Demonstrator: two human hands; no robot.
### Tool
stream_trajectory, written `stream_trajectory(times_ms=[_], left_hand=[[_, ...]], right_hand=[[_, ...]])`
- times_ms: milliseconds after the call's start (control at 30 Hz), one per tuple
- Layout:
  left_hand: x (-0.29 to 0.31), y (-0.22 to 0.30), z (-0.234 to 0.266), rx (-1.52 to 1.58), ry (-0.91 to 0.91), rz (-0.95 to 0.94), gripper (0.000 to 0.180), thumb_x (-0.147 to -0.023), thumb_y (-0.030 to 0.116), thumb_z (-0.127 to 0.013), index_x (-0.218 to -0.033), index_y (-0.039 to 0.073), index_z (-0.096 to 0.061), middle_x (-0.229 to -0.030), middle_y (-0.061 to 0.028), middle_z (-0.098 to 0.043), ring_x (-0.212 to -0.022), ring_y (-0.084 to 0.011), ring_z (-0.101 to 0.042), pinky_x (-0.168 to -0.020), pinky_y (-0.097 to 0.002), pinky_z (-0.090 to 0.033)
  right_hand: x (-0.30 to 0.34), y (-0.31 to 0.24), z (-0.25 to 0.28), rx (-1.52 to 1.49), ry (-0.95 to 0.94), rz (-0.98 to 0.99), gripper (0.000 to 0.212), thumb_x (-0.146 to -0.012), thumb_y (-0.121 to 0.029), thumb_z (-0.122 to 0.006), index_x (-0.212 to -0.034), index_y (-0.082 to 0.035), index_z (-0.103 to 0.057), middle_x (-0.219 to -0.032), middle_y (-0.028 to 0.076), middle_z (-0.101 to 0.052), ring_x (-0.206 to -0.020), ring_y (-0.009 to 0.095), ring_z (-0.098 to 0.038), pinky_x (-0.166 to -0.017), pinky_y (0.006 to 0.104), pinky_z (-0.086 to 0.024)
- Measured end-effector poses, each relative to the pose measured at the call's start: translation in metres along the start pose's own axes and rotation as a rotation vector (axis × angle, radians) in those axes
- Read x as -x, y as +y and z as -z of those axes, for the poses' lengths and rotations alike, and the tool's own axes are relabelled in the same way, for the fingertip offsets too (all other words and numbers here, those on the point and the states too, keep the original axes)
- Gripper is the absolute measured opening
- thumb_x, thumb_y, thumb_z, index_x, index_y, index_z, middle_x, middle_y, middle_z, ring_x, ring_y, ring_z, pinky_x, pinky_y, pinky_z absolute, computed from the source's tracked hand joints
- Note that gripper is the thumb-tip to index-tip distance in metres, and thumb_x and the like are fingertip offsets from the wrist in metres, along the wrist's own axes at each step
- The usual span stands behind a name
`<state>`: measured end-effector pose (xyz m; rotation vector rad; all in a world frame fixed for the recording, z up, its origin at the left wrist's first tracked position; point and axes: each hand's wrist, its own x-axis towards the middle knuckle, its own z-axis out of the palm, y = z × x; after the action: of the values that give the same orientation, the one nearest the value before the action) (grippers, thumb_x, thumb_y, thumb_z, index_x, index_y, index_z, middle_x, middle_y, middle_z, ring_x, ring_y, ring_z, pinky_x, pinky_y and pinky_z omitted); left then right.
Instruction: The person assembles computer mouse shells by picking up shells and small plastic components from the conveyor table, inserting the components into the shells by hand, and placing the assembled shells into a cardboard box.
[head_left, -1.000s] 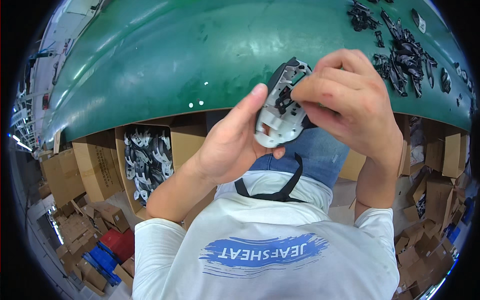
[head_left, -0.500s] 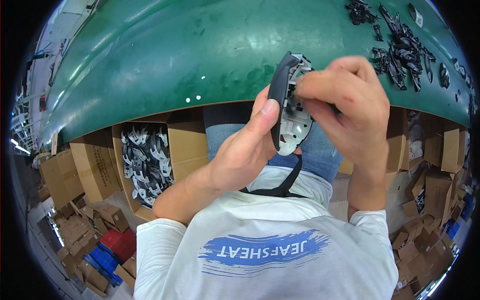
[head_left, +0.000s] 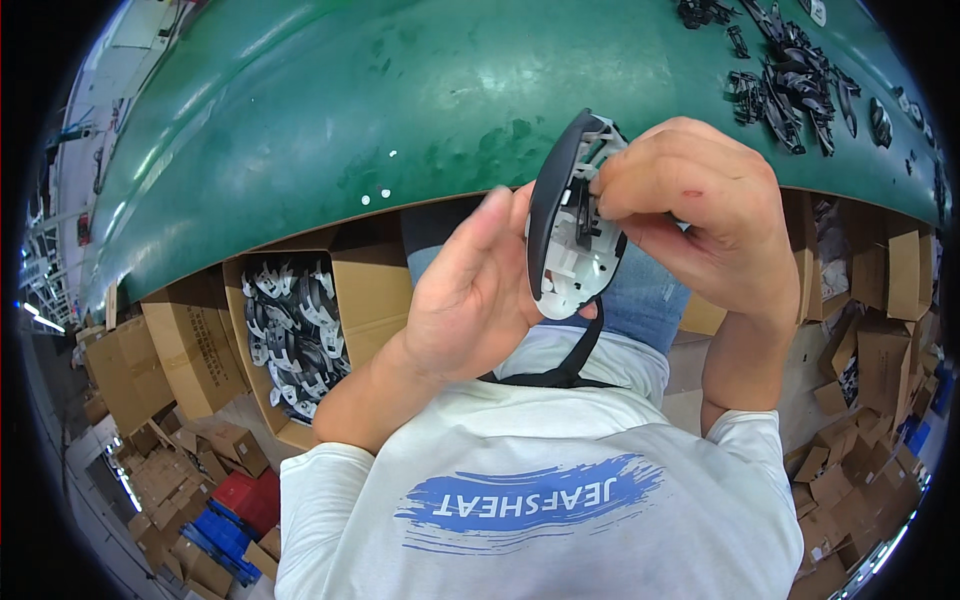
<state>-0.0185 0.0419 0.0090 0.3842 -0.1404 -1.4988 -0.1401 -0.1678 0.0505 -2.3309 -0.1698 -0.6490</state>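
Note:
A curved plastic shell (head_left: 557, 200), black outside with a white ribbed inside, is held upright above my lap near the table edge. My left hand (head_left: 465, 290) supports it with the fingers behind it; the thumb is raised off the shell. My right hand (head_left: 700, 205) is closed in a pinch at the shell's inner side. A slim black piece (head_left: 585, 215) lies along the white inside, just by the right fingertips. Whether those fingers grip this piece or the shell's rim is hidden.
Dark plastic parts (head_left: 795, 80) lie heaped on the green table (head_left: 330, 110) at the far right. Small white bits (head_left: 385, 193) sit near its front edge. An open carton (head_left: 375, 300) of black-and-white shells stands left of my lap. More cartons (head_left: 865, 400) stand at the right.
My left thumb has lifted from the shell's black side. The shell has turned a little, showing more of its inside and the black piece. My right hand stays pinched at it.

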Motion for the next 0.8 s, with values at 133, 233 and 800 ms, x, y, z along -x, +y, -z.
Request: stream_trajectory(times_ms=[133,233,800], left_hand=[[0.003,-0.006,-0.01,-0.322,0.173,-0.054,0.059,-0.117,0.041,-0.023,-0.163,0.006,-0.035,-0.149,-0.0149,-0.058,-0.129,-0.0271,-0.062,-0.1,-0.05,-0.056],[0.007,-0.005,-0.007,-0.298,0.159,-0.081,0.063,-0.115,0.044,-0.03,-0.166,0.007,-0.031,-0.156,-0.0128,-0.052,-0.138,-0.0251,-0.057,-0.108,-0.0483,-0.051],[0.008,-0.003,-0.011,-0.399,0.118,-0.035,0.103,-0.086,0.029,-0.063,-0.171,0.019,-0.007,-0.168,-0.0138,-0.031,-0.158,-0.031,-0.031,-0.129,-0.0495,-0.023]], right_hand=[[-0.001,-0.01,-0.007,0.054,-0.034,-0.055,0.033,-0.063,0.008,-0.082,-0.091,-0.007,-0.073,-0.09,0.007,-0.076,-0.082,0.026,-0.073,-0.074,0.0364,-0.057],[0.005,-0.018,-0.025,0.074,0.078,-0.116,0.033,-0.065,0.009,-0.081,-0.092,-0.007,-0.073,-0.091,0.007,-0.076,-0.083,0.025,-0.074,-0.073,0.035,-0.058],[0.037,-0.031,-0.05,0.14,0.415,-0.044,0.026,-0.07,0.001,-0.085,-0.09,-0.009,-0.073,-0.099,0.005,-0.078,-0.075,0.021,-0.066,-0.078,0.0354,-0.051]])
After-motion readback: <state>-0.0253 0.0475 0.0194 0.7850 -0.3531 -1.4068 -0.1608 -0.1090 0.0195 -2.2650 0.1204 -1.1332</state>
